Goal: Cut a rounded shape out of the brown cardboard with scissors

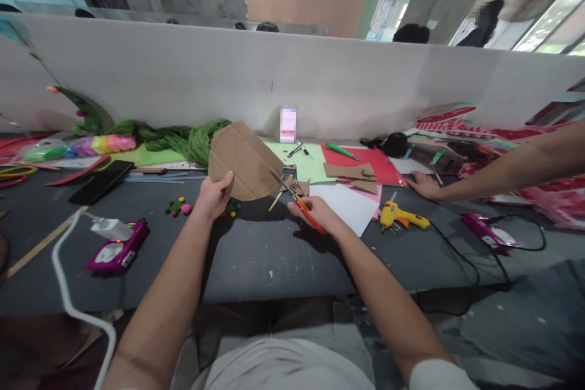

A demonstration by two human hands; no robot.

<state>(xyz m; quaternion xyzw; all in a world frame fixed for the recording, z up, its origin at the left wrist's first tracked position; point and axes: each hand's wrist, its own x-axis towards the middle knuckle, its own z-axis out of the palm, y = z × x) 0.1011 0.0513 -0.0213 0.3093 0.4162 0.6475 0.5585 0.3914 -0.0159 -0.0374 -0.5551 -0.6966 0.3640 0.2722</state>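
Note:
My left hand grips a piece of brown cardboard by its lower left edge, thumb on top, and holds it raised above the dark table. Creases run across the cardboard. In my right hand is a pair of scissors with red and yellow handles. Their blades point up and left and meet the right edge of the cardboard; whether they are biting into it I cannot tell. Small cardboard scraps lie just beyond the scissors. Green yarn is bunched behind the cardboard, partly hidden by it.
A yellow glue gun with a cord lies right. Another person's hand rests on the table beyond it. Purple power strips sit at both sides. A lit phone leans on the white partition. Red paper lies before it.

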